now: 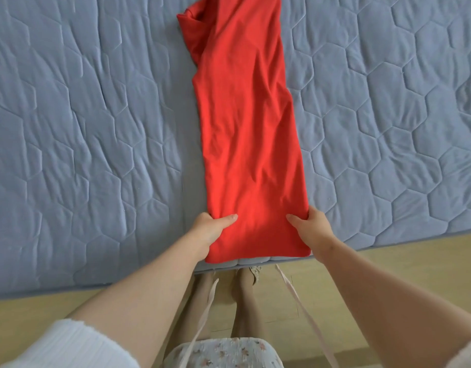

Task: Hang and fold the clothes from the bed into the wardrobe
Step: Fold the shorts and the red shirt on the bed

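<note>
A red garment (245, 115) lies folded into a long narrow strip on the blue quilted bed (83, 128), running from the top of the view down to the bed's near edge. My left hand (210, 227) grips its near left edge, thumb on top of the cloth and fingers under it. My right hand (311, 224) grips the near right edge the same way. A sleeve or collar part bunches at the far left of the strip. The wardrobe is out of view.
The bed's near edge (335, 254) meets a light wooden floor (361, 288). My legs and feet (245, 288) stand against the bed. Two pale straps (295, 296) hang from my body over a floral skirt (223, 351).
</note>
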Motion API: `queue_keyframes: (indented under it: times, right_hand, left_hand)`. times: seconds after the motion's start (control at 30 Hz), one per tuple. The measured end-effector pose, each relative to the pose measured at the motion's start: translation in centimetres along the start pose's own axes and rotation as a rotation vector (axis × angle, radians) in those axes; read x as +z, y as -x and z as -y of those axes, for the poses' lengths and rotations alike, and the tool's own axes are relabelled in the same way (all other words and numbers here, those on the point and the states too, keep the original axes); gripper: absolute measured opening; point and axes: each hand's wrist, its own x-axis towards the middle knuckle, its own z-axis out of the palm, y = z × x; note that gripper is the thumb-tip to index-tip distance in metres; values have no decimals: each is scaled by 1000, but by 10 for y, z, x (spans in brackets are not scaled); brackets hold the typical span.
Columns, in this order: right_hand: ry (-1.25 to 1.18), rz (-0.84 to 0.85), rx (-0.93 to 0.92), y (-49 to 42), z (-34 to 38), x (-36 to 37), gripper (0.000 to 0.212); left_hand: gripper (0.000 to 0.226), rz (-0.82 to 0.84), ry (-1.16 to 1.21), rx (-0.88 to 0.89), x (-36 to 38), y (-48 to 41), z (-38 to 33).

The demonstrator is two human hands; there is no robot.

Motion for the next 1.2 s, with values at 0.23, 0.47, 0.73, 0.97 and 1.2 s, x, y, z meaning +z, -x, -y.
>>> queue_keyframes:
  times: [0.23,0.47,0.73,0.97,1.2]
  right_hand:
    - [-131,39,15,55,2,1,26]
    - [-104,126,22,104,1,-4,32]
    - [-94,122,28,170,-31,12,27]
    - [-156,246,142,207,-50,5,28]
    - [-393,24,-16,159,39,-23,60]
  left_hand:
    - [26,-70,-81,76,-27,45,9]
    - [44,-34,-132,78,-49,96,13]
    - [50,-3,-202,61,-71,141,57]
    - [54,-25,-241,92,-84,160,79]
    - [61,-27,70,218,-81,139,-17]
